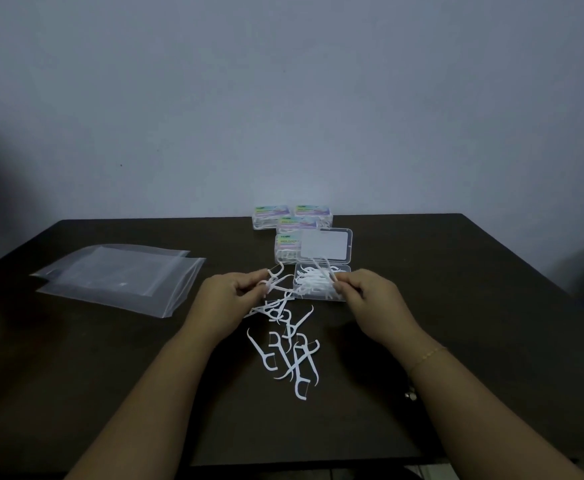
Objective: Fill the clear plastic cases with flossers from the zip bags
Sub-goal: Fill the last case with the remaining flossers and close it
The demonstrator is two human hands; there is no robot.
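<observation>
An open clear plastic case point(321, 287) lies mid-table, its lid point(325, 250) raised behind it, with several white flossers inside. My right hand point(366, 294) pinches a couple of flossers point(327, 271) over the case's right part. Just left of the case, my left hand point(226, 296) pinches a few flossers point(275, 282). Loose flossers point(290, 351) lie scattered on the table between my forearms. Flat clear zip bags point(120, 278) lie stacked to the left.
Several closed, labelled cases point(292, 220) holding flossers stand behind the open case near the table's far edge. The dark table point(456, 306) meets a plain wall at the back. A thin bracelet point(429, 355) circles my right wrist.
</observation>
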